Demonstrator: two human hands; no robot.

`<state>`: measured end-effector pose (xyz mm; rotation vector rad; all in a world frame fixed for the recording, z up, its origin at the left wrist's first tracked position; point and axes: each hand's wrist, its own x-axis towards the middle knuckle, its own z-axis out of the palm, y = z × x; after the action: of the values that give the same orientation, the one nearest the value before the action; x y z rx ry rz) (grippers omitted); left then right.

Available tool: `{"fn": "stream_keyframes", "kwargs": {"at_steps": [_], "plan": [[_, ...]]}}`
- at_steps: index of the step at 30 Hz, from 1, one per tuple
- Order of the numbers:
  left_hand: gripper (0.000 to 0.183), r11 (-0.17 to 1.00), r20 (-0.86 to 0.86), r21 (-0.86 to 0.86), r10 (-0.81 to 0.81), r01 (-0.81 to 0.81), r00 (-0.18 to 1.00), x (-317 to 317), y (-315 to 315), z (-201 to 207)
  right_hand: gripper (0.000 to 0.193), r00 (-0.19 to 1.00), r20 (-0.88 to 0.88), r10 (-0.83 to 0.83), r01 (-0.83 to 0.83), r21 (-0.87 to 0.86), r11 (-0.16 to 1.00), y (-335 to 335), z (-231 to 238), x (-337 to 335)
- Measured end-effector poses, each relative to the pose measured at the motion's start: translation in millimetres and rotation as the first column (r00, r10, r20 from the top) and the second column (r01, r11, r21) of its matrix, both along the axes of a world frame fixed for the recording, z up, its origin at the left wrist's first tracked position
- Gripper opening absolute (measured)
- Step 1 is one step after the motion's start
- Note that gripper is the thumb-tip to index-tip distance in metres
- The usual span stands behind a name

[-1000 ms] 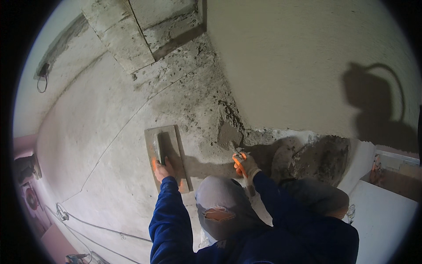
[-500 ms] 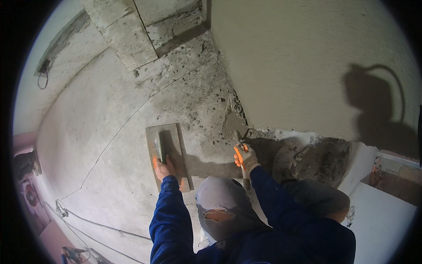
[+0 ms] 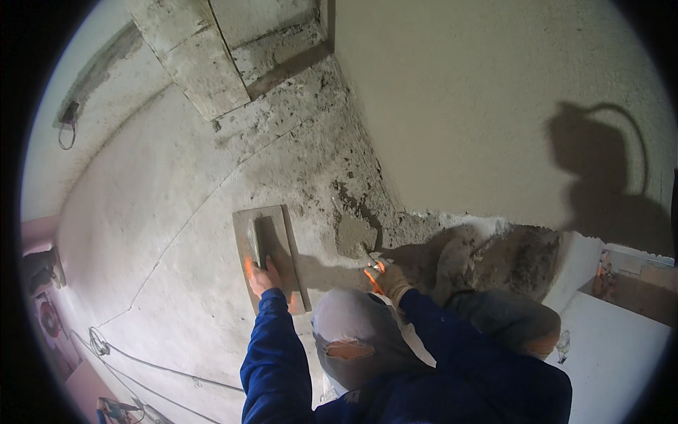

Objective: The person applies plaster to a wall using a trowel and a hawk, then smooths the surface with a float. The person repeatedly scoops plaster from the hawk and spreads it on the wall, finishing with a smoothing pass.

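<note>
My left hand [image 3: 263, 275] is closed around the handle of a rectangular plastering float [image 3: 284, 247], which lies over the pale, dirty floor with its handle upward. My right hand [image 3: 390, 281], in a pale glove with orange fingertips, grips a small trowel [image 3: 355, 236]. Its handle is mostly hidden by the fingers. The grey, mortar-covered blade points away from me, low over the floor near the foot of the plastered wall [image 3: 487, 113]. Dark crumbs of mortar [image 3: 349, 201] are scattered around the blade. From this view I cannot tell whether the blade touches the floor.
Grey slabs [image 3: 205, 63] lie at the far left of the wall. A dark, rough patch [image 3: 522, 260] shows to the right of my right hand. Cables [image 3: 169, 365] run along the floor at lower left. My bent knee [image 3: 346, 321] is between my arms.
My right hand has drawn the trowel toward me and slightly left, away from the wall corner. Loose crumbs now show behind the blade. The float has barely moved.
</note>
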<state>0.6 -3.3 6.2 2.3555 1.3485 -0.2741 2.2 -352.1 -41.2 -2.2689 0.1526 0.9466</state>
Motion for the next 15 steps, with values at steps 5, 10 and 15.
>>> {"fn": "stream_keyframes", "kwargs": {"at_steps": [5,10,15], "plan": [[0.048,1.000,-0.007,0.002,0.006,-0.006,1.000,-1.0,-0.5,0.4,0.030,0.714,-0.532,-0.454,0.659,0.296,0.691,27.2,32.7,57.4],[0.048,1.000,0.013,-0.010,0.024,-0.023,1.000,-1.2,0.0,-0.4,0.019,0.734,-0.426,-0.528,0.660,0.267,0.702,49.4,68.1,124.1],[0.050,1.000,0.005,-0.008,0.020,-0.020,1.000,-1.4,-0.1,-0.9,0.023,0.691,-0.398,-0.603,0.711,0.226,0.666,57.8,72.8,148.0]]}}
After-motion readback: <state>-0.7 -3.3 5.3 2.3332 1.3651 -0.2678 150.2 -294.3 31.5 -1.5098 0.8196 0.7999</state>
